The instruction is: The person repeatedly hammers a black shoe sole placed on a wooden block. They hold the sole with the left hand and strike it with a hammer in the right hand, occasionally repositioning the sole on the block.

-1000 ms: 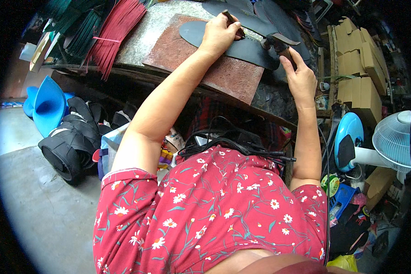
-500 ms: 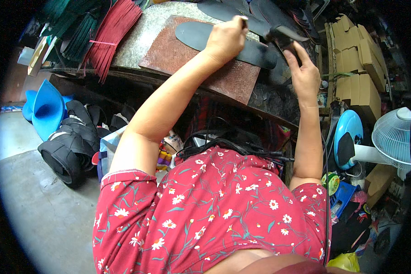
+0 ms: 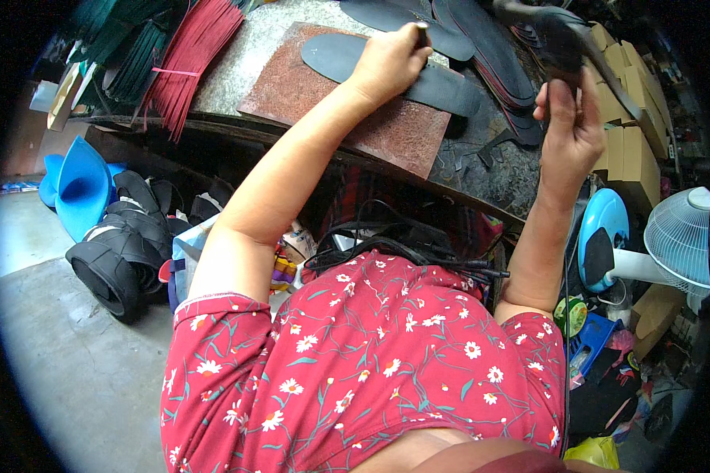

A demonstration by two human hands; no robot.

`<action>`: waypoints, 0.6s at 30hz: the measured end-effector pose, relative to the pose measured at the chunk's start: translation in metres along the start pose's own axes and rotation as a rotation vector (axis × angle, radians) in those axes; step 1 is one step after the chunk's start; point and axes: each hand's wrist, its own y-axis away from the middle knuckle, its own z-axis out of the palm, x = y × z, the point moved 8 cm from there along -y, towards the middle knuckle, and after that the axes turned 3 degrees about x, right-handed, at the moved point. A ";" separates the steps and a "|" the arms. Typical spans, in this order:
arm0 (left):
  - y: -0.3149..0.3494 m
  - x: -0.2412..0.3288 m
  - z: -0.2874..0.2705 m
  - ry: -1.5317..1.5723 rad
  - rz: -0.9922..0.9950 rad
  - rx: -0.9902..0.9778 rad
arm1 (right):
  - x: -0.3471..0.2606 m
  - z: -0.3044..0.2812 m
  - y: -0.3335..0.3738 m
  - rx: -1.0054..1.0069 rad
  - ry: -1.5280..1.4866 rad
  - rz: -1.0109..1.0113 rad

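Observation:
A dark grey shoe sole [image 3: 327, 57] lies on a reddish-brown board [image 3: 280, 87] on the worktable. My left hand [image 3: 390, 61] is closed over the sole's middle, gripping a short dark rod like a punch [image 3: 423, 33]; its lower end is hidden by the fingers. Raised at the right, my right hand [image 3: 569, 130] is wrapped round a dark hammer [image 3: 564, 43], blurred by motion. The hammer's head stands well away from the rod.
More dark soles [image 3: 481, 51] lie at the back of the table. Bundled red strips [image 3: 189, 59] hang over its left edge. Cardboard boxes [image 3: 631, 158] and a white fan [image 3: 678, 236] stand at the right. Rolled black material [image 3: 118, 252] lies on the floor at left.
My right hand has lifted the hammer up and to the right, away from the rod. My left hand has stayed almost in place over the sole.

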 end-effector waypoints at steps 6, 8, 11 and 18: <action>0.004 0.016 0.011 -0.061 0.052 0.047 | 0.058 0.029 0.015 -0.261 0.379 0.300; 0.007 -0.008 0.012 0.004 -0.156 0.026 | 0.059 0.024 0.018 -0.257 0.707 0.133; 0.014 -0.057 0.012 0.761 -0.665 0.153 | 0.078 0.032 0.032 -0.371 0.819 0.195; 0.018 -0.065 -0.017 0.342 -0.525 0.075 | 0.083 0.033 0.033 -0.384 0.783 0.241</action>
